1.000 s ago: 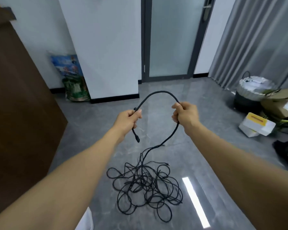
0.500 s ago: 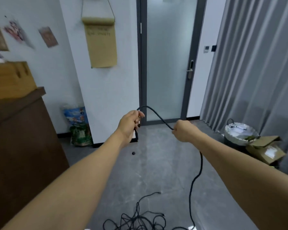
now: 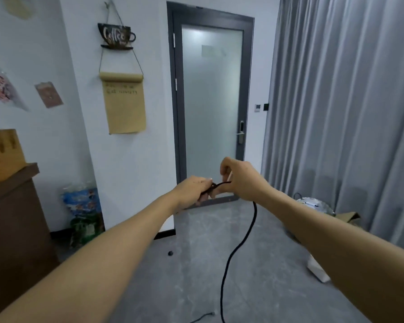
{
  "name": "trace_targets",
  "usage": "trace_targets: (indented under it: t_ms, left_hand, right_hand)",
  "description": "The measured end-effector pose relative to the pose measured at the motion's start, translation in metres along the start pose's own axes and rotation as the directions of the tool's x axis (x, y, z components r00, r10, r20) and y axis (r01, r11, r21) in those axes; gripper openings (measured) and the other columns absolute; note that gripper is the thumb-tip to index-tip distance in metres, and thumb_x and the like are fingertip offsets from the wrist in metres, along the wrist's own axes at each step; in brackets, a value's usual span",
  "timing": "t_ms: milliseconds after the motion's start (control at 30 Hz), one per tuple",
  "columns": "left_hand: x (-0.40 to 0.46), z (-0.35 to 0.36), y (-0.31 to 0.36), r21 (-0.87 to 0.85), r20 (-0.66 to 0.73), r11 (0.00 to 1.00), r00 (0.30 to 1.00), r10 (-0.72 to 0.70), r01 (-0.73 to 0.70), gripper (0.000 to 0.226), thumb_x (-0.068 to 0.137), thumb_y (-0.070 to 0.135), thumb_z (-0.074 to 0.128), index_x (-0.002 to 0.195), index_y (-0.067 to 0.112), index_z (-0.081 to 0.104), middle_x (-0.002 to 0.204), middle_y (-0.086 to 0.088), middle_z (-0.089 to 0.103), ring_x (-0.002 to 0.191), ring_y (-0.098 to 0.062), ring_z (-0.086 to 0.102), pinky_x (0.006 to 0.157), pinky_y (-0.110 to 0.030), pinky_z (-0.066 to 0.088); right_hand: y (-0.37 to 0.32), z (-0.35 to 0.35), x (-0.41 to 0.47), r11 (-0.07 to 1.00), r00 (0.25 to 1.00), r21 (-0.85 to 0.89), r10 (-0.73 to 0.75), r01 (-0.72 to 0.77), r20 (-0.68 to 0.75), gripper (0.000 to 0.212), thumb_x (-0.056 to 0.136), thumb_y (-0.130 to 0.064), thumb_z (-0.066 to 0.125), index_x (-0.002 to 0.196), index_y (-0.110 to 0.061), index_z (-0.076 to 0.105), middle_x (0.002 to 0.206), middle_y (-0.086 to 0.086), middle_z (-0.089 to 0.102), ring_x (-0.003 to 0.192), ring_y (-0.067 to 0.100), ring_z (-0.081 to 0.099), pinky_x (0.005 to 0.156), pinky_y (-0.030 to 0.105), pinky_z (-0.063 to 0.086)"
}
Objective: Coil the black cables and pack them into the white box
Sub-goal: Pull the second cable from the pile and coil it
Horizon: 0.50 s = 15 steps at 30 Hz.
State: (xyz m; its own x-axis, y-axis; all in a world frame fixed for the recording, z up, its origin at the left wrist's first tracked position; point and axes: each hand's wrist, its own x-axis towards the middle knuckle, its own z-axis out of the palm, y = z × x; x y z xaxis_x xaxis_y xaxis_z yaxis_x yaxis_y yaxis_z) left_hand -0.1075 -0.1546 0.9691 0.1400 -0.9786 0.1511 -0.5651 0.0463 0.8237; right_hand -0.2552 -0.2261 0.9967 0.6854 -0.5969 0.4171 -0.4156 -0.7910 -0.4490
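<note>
A black cable [image 3: 240,243] hangs from my two raised hands down to the grey floor and leaves the view at the bottom edge. My left hand [image 3: 194,191] grips the cable's end with curled fingers. My right hand [image 3: 239,178] sits close beside it, pinching the cable where it bends over toward the left hand. A short loose cable end [image 3: 203,317] lies on the floor at the bottom. A white box [image 3: 317,271] shows partly behind my right forearm. The tangled pile of cable is out of view.
A brown cabinet [image 3: 12,229] stands at the left with a wooden block on it. A frosted glass door [image 3: 211,101] is straight ahead, grey curtains at the right. A lined bin [image 3: 317,206] and a cardboard box [image 3: 346,217] stand by the curtains. A small black object [image 3: 170,253] lies on the floor.
My head has tilted up, so the cable pile has dropped out of view. My right hand has come in close to my left, shrinking the arch of cable between them.
</note>
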Motion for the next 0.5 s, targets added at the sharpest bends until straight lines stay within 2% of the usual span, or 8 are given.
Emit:
trace_targets:
  t_ms: [67, 167, 267, 400, 500]
  left_hand:
    - [-0.001, -0.012, 0.004, -0.182, 0.091, 0.983, 0.996, -0.004, 0.02, 0.046, 0.104, 0.027, 0.031, 0.067, 0.009, 0.053, 0.042, 0.009, 0.032, 0.039, -0.006, 0.025, 0.045, -0.019, 0.023]
    - [-0.006, -0.031, 0.007, -0.43, 0.193, 0.897, 0.981, -0.018, 0.101, 0.045, 0.102, 0.028, 0.03, 0.064, 0.01, 0.047, 0.04, 0.009, 0.025, 0.035, -0.004, 0.019, 0.039, -0.018, 0.015]
    - [-0.011, -0.049, 0.005, -0.543, 0.236, 0.829, 0.972, -0.004, 0.135, 0.047, 0.1, 0.034, 0.03, 0.065, 0.009, 0.048, 0.039, 0.01, 0.025, 0.032, -0.003, 0.018, 0.039, -0.019, 0.011]
    - [-0.013, -0.064, -0.003, -0.608, 0.222, 0.787, 0.974, 0.044, 0.103, 0.039, 0.1, 0.031, 0.034, 0.073, 0.009, 0.051, 0.043, 0.009, 0.03, 0.036, -0.003, 0.023, 0.039, -0.016, 0.019]
    - [-0.011, -0.069, -0.005, -0.651, 0.154, 0.757, 0.987, 0.047, 0.066, 0.036, 0.102, 0.025, 0.032, 0.078, 0.011, 0.054, 0.051, 0.007, 0.035, 0.045, -0.005, 0.032, 0.05, -0.017, 0.033]
  right_hand:
    - [-0.007, -0.005, 0.002, 0.992, 0.996, 0.098, 0.072, -0.077, 0.058, 0.037, 0.068, -0.03, 0.082, 0.09, -0.018, 0.056, 0.077, -0.014, 0.058, 0.057, 0.007, 0.053, 0.056, 0.022, 0.045]
    - [-0.017, -0.007, 0.002, 0.951, 0.979, 0.288, 0.059, -0.114, 0.196, 0.014, 0.082, -0.026, 0.07, 0.093, -0.017, 0.066, 0.059, -0.017, 0.064, 0.051, 0.001, 0.055, 0.057, 0.02, 0.047]
    - [-0.026, 0.004, 0.0, 0.836, 0.974, 0.525, 0.046, -0.159, 0.222, 0.021, 0.093, -0.023, 0.055, 0.088, -0.007, 0.068, 0.059, -0.009, 0.065, 0.05, 0.004, 0.052, 0.052, 0.016, 0.044]
    - [-0.04, 0.025, 0.01, 0.77, 0.985, 0.616, 0.114, -0.168, 0.127, 0.033, 0.099, -0.027, 0.044, 0.079, -0.009, 0.063, 0.068, 0.004, 0.057, 0.045, 0.008, 0.037, 0.043, 0.017, 0.033]
    - [-0.051, 0.032, 0.024, 0.769, 0.973, 0.608, 0.228, -0.197, 0.027, 0.038, 0.1, -0.031, 0.04, 0.072, -0.012, 0.056, 0.061, 0.002, 0.045, 0.038, 0.004, 0.029, 0.039, 0.016, 0.024]
